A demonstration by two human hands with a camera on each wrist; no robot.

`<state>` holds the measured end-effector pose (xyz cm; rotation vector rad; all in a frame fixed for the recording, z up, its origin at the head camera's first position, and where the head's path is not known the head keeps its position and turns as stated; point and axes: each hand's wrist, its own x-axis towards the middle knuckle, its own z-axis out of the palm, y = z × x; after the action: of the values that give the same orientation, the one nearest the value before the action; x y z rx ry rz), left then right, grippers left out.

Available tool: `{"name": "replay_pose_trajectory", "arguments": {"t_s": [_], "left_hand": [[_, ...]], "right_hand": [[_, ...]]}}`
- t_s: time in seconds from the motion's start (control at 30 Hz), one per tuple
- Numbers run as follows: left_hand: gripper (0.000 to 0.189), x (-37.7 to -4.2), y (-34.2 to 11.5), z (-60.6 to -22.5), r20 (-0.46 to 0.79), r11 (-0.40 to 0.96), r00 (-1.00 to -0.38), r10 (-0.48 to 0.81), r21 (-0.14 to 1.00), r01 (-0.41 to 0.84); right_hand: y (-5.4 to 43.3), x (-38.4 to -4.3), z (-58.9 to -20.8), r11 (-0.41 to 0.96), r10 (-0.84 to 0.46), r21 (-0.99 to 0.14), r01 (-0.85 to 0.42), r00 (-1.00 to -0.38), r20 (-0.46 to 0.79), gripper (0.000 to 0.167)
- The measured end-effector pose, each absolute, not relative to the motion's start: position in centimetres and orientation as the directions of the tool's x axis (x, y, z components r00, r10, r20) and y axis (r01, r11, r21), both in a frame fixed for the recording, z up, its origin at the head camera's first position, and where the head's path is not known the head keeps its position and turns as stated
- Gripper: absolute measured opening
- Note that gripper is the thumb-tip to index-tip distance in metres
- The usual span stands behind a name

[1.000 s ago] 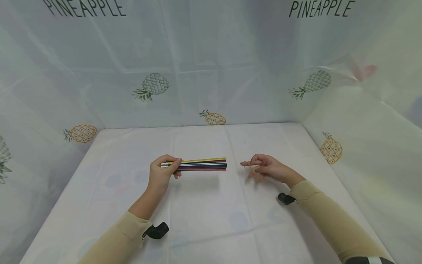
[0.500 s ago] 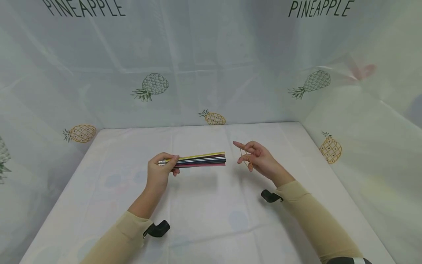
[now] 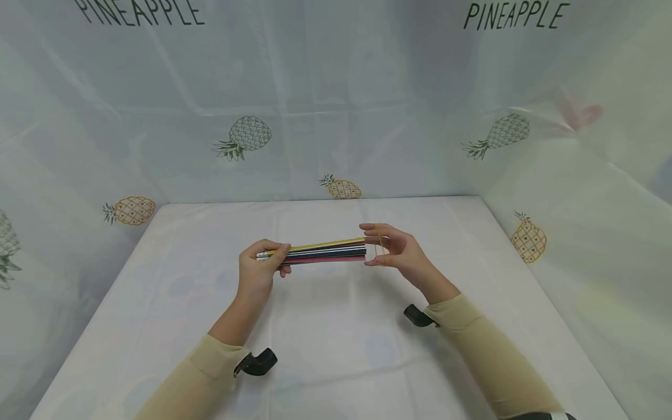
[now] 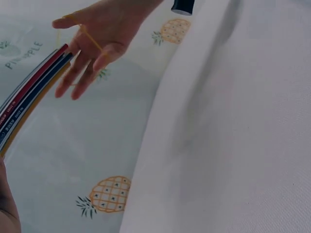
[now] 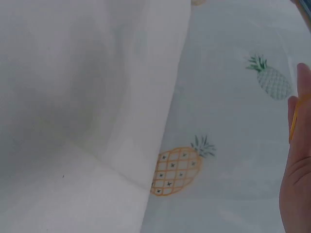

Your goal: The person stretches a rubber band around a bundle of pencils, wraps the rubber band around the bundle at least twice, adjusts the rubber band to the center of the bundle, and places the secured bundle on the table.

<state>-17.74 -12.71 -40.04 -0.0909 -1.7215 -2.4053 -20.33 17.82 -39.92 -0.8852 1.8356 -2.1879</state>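
Observation:
My left hand (image 3: 255,274) grips a bundle of several pencils (image 3: 326,252) near the eraser ends, thumb on top. The bundle lies sideways above the table, its other ends pointing right. Yellow, red, white and dark blue barrels show. My right hand (image 3: 406,256) is at those far ends, fingers and thumb spread. A thin yellow rubber band (image 4: 90,37) is stretched over its spread fingers and thumb. In the left wrist view the pencil tips (image 4: 66,48) come close to the right fingers; whether they touch is unclear. The right wrist view shows only part of the right hand (image 5: 297,179).
A white cloth covers the table (image 3: 325,344). Behind and beside it hang pale sheets (image 3: 336,76) printed with pineapples. Each wrist wears a black camera mount, such as the left one (image 3: 257,363).
My right hand has risen and moved left to the pencil ends, its fingers spreading the rubber band. My left hand holds the pencils in nearly the same place.

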Motion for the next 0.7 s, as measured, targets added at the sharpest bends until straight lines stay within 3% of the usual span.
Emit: {"name": "replay_pose_trajectory", "arguments": {"t_s": [0.37,0.7], "left_hand": [[0.014,-17.3,-11.1,-39.9,0.168,-0.35,-0.98,-0.105,0.916,0.195],[0.015,-17.2,-10.4,-39.5,0.167,-0.383,-0.972,-0.163,0.898,0.218]], "right_hand": [[16.2,-19.9,-39.5,-0.136,-0.469,-0.936,-0.324,-0.811,0.349,0.045],[15.9,-19.7,-39.6,-0.212,-0.491,-0.952,-0.22,-0.818,0.298,0.046]]}}
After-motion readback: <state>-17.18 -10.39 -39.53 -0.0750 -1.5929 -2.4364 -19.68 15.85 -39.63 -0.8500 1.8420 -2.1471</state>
